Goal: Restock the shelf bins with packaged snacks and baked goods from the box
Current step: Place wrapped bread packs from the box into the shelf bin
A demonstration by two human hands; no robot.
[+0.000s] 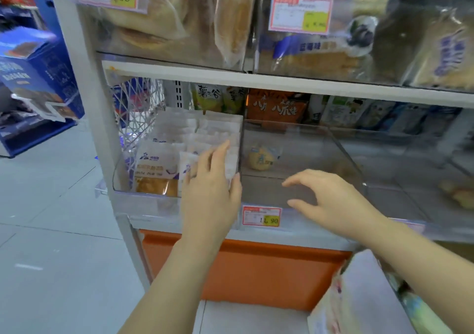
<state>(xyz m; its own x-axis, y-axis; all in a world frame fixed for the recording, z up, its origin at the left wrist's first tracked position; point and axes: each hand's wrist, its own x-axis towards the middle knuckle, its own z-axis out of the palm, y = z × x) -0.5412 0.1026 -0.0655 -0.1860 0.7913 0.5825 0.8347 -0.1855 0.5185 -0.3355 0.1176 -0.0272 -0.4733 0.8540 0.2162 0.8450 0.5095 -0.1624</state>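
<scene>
A clear plastic shelf bin (143, 192) on the left holds several white packaged baked goods (159, 164) standing in rows. My left hand (210, 185) lies flat against the front packs at the bin's right side, fingers straight and holding nothing. Beside it, a second clear bin (341, 144) contains one round wrapped bun (261, 158) near its back left. My right hand (331, 197) hovers at this bin's front edge, fingers spread and curled, with nothing in it. The top of a white package (359, 295) shows at the lower right.
Upper-shelf bins hold bagged bread (230, 18) and blueberry toast (320, 54). Price tags (261, 217) hang on the shelf front. An orange panel (256, 269) sits below. A blue display stand (38, 82) is at the left over pale floor tiles (51, 231).
</scene>
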